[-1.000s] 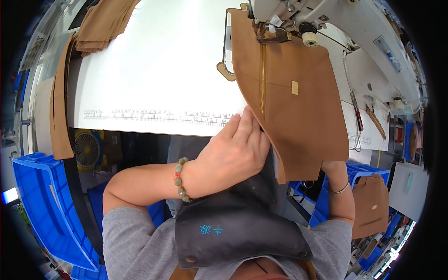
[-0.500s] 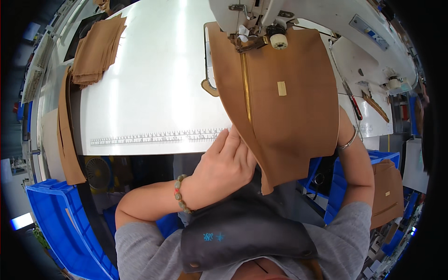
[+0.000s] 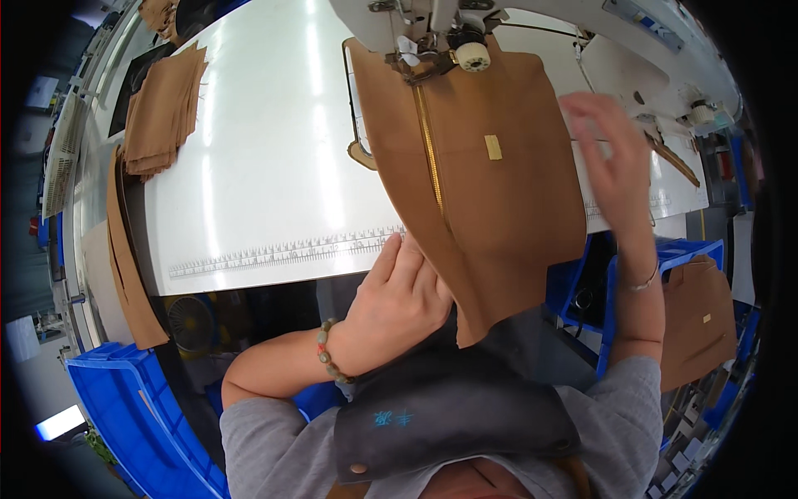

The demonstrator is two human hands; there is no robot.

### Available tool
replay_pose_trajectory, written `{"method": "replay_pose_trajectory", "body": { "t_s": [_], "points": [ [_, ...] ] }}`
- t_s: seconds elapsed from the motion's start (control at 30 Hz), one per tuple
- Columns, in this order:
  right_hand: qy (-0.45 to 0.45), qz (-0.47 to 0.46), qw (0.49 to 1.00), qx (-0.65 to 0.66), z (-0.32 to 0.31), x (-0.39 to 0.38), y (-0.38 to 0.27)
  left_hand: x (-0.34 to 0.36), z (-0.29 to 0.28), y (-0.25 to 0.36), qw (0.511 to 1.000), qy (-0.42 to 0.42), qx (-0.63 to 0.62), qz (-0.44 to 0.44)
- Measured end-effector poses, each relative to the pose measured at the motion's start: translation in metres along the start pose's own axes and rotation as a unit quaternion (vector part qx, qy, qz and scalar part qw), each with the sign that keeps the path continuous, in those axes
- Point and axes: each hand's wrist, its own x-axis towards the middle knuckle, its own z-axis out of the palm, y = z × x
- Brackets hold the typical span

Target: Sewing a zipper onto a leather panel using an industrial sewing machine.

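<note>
Head view: one brown panel [image 3: 524,208], flat on the right part of the white table [image 3: 258,150], upper end beneath the sewing machine [image 3: 420,71], lower end past the table's front edge and above the black apron [image 3: 453,424]. Set lengthwise in panel: one gold-toothed zipper [image 3: 431,158], slightly slanted, top end at the machine's foot; to its right, one small beige tab [image 3: 494,147]. Left hand [image 3: 399,287]: at panel's lower left edge, back of hand upward, fingers close together, tips partly hidden by the material; pinch or mere contact impossible to tell. Beaded bracelet [image 3: 324,353] on left wrist. Right hand [image 3: 613,162]: raised just beside panel's right edge, fingers loosely spread, slightly blurred; thin bangle [image 3: 644,279] on wrist. Printed ruler [image 3: 291,249] along table front, left of panel. Far left: stack of brown pieces [image 3: 162,112] on table; long brown strip [image 3: 129,258] down the side; blue crate [image 3: 141,416] below. Lower right: second blue crate [image 3: 690,249], with another brown panel [image 3: 698,324] alongside, likewise bearing a small pale tab.
</note>
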Motion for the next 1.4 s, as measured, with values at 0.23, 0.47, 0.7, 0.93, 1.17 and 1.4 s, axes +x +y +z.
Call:
{"method": "replay_pose_trajectory", "body": {
  "t_s": [0.23,0.47,0.7,0.93,1.17,1.4],
  "points": [
    [-0.198,-0.171,0.965,0.022,0.049,-0.07,-0.063,-0.017,0.01,0.002,0.998,0.041,-0.051,-0.018],
    [-0.196,-0.199,0.96,-0.023,0.048,-0.076,-0.069,-0.029,-0.007,-0.034,0.969,0.105,-0.197,-0.107],
    [-0.207,-0.206,0.956,-0.013,0.05,-0.075,-0.068,0.013,-0.004,-0.062,0.966,0.145,-0.125,-0.173],
    [-0.215,-0.24,0.946,0.041,0.042,-0.051,-0.051,0.029,0.004,-0.063,0.983,-0.018,-0.119,-0.14],
    [-0.168,-0.2,0.965,0.016,0.064,-0.013,-0.03,0.028,0.006,-0.066,0.981,-0.008,-0.135,-0.139],
    [-0.17,-0.257,0.951,-0.022,0.065,-0.006,-0.032,0.033,0.005,-0.067,0.976,0.013,-0.177,-0.128]
  ]
}}
